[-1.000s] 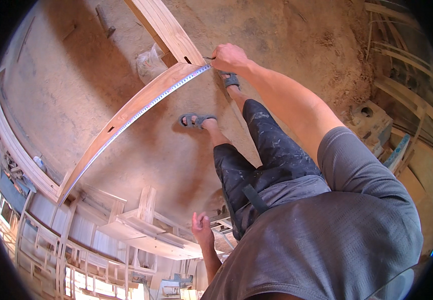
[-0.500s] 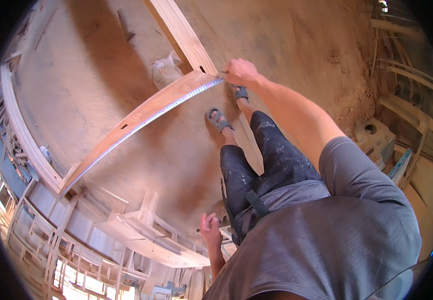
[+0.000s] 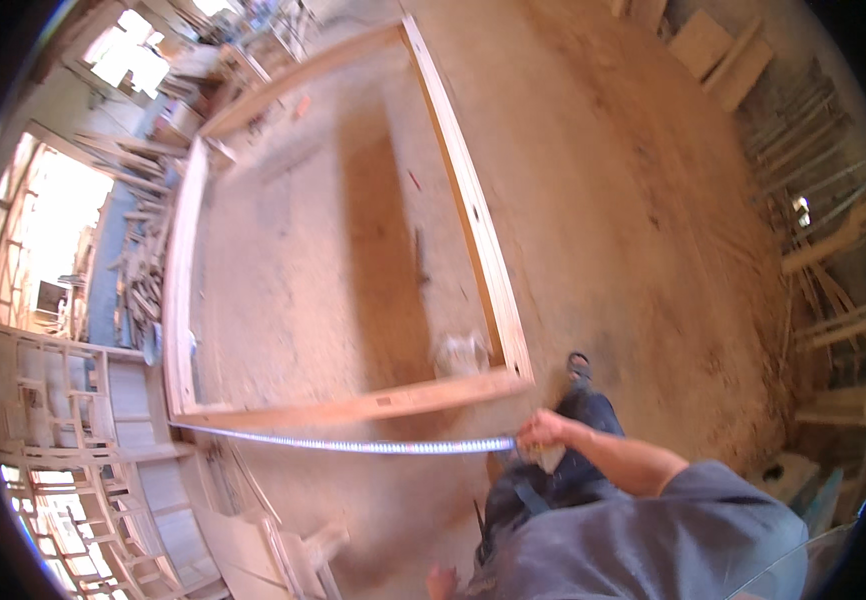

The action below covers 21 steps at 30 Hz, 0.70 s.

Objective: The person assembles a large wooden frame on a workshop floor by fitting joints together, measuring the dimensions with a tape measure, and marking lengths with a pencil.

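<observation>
My right hand (image 3: 545, 430) is closed on the near end of a white measuring tape (image 3: 353, 443). The blade runs off to the left and meets the near left corner of a large rectangular wooden frame (image 3: 393, 402). Between my hand and that corner the tape hangs slightly apart from the frame's near beam, on my side of it. A dark slot shows in the top of this beam. Low in the view, close to my body, is my left hand (image 3: 441, 580); it is blurred and its fingers cannot be made out.
Inside the frame a clear plastic bag (image 3: 463, 352) lies on the dusty floor. Scrap wood (image 3: 143, 270) is heaped beyond the left beam. Slatted wooden pieces (image 3: 63, 400) stand at the left, and boards and poles (image 3: 813, 270) line the right side.
My view has swung so the whole frame shows. My right hand, still on the tape, has drawn back from the frame's near right corner toward my body. My left hand sits lower.
</observation>
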Motion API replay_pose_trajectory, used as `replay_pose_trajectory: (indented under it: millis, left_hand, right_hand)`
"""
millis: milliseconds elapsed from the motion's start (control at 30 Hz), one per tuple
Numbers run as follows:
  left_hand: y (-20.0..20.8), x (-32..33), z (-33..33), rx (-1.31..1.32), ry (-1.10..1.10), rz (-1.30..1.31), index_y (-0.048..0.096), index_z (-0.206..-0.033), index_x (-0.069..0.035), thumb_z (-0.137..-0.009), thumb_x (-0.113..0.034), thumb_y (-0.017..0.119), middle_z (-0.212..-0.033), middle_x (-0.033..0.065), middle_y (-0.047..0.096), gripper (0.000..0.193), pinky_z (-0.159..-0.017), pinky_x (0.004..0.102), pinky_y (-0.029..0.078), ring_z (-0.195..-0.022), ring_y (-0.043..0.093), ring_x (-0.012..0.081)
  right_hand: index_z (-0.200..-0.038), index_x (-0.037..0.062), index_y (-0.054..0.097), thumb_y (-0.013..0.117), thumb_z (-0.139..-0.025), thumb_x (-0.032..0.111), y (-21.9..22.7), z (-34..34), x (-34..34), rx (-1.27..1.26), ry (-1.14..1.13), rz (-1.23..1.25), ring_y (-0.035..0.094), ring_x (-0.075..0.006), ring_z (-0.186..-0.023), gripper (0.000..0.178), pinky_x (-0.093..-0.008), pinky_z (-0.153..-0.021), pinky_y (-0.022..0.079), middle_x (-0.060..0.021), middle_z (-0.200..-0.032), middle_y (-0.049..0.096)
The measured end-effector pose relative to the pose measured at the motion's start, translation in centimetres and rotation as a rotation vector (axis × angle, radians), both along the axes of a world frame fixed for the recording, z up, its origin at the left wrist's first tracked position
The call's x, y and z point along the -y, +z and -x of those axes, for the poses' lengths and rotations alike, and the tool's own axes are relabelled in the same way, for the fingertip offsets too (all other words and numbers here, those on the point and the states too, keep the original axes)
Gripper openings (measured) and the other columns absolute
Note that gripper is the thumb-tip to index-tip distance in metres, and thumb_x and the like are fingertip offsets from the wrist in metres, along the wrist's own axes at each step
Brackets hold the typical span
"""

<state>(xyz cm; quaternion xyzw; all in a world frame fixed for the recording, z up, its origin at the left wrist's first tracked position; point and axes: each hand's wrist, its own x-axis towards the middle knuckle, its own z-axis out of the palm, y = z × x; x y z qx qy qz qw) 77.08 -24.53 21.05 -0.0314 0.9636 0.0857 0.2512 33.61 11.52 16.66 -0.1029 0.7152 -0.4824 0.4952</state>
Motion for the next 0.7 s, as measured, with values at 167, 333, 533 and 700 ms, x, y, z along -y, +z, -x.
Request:
replay_pose_trajectory:
  millis: [167,333,533,700]
  left_hand:
    - [0.5,-5.6,11.9,0.292,0.630,-0.206,0.057,-0.115,-0.005,-0.087,-0.033,0.073,-0.106,0.0200,0.063,0.043,-0.081,0.0421,0.050,-0.096,0.061,0.0296]
    - [0.9,-13.9,25.2,0.299,0.733,-0.330,0.047,-0.139,-0.002,-0.088,-0.040,0.076,-0.127,0.0228,0.060,0.070,-0.099,0.0471,0.048,-0.118,0.057,0.0353]
    - [6.8,-30.7,51.9,0.052,1.052,-1.002,0.050,-0.144,0.009,-0.094,-0.025,0.072,-0.111,0.0148,0.074,0.064,-0.074,0.0301,0.057,-0.091,0.070,0.0164]
    - [9.2,-34.9,65.1,0.127,1.041,-1.133,0.026,-0.155,0.011,-0.096,-0.017,0.071,-0.118,0.0192,0.071,0.079,-0.080,0.0315,0.058,-0.093,0.072,0.0210]
  right_hand:
    - [-0.094,0.0149,0.080,0.070,-0.087,0.043,0.5,5.6,-6.8,0.085,0.062,-0.135,0.066,-0.0151,-0.074,0.030,-0.0330,-0.069,0.054,-0.0042,-0.080,0.073]
    - [-0.098,0.0116,0.080,0.069,-0.084,0.042,4.9,14.7,-18.2,0.109,0.019,-0.183,0.068,-0.0201,-0.074,0.035,-0.0338,-0.072,0.055,-0.0085,-0.081,0.074]
    - [-0.097,0.0112,0.080,0.071,-0.083,0.043,9.9,25.4,-32.9,0.094,-0.119,-0.296,0.068,-0.0207,-0.071,0.036,-0.0363,-0.069,0.055,-0.0094,-0.077,0.073]
    - [-0.103,0.0193,0.081,0.070,-0.082,0.045,12.1,34.4,-36.8,-0.074,-0.153,-0.519,0.073,-0.0340,-0.087,0.035,-0.0417,-0.081,0.058,-0.0142,-0.092,0.076]
